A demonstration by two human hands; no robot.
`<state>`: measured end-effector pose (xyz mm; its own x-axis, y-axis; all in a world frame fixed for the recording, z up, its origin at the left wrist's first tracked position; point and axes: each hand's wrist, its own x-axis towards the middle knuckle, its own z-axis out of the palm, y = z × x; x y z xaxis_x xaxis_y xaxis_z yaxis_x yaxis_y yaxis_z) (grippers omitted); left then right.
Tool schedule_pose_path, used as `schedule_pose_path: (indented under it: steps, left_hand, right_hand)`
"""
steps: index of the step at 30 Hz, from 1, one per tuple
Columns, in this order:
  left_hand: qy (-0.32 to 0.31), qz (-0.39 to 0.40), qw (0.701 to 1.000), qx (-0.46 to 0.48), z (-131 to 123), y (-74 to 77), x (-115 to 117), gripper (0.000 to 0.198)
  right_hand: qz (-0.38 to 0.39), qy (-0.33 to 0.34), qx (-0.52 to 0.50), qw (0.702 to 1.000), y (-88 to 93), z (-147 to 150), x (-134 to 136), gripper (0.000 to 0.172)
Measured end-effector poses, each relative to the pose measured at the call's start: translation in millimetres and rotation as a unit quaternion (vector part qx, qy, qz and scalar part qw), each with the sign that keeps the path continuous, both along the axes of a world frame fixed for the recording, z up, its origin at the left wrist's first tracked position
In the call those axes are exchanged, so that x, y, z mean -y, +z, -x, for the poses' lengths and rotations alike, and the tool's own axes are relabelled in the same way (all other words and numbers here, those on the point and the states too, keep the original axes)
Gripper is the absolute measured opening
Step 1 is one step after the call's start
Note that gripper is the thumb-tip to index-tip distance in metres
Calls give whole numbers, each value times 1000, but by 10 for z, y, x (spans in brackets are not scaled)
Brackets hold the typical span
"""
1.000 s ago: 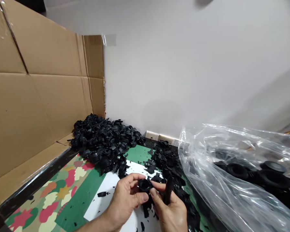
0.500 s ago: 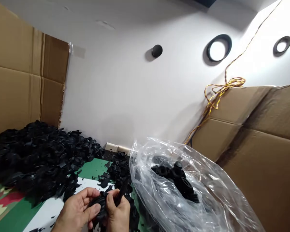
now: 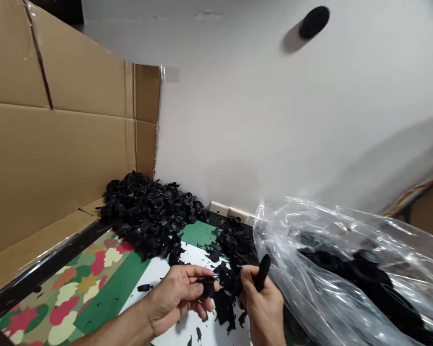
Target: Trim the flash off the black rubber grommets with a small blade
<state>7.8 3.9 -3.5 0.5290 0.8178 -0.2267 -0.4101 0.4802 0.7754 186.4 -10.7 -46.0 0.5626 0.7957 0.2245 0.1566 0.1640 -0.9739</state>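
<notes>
My left hand pinches a small black ribbed rubber part between thumb and fingers, above a white sheet. Apart from it on the right, my right hand is closed round a thick black handle that sticks up past the thumb. The working end of that tool is hard to make out. Dark rubber scraps lie below and between my hands. A larger heap of black rubber pieces stands farther back on the left.
A clear plastic bag with black ribbed parts in it is at the right. Cardboard walls the left side, and a white wall rises behind. A patterned sheet covers the surface's left part.
The view has turned left, so things appear farther right. My hands, close together around the ribbed part before, are now apart; the right has drawn away with the black handle.
</notes>
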Motion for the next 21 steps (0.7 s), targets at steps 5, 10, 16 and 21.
schedule_pose_path:
  steps: [5,10,16,21]
  left_hand:
    - [-26,9,999,34,17,-64,-16,36]
    - [1,22,999,23,32,-111,-51,29]
    - [37,14,999,-1,0,-148,-22,42]
    - [81,26,996,-19,-67,-117,77,41]
  right_hand:
    - [60,56,0,997,81,-34,69,34]
    - [88,45,63,993,158,44,167,33]
    - [23,90,55,994,46,421,241,23]
    - [-14,19,89,996,-42,606,230,32]
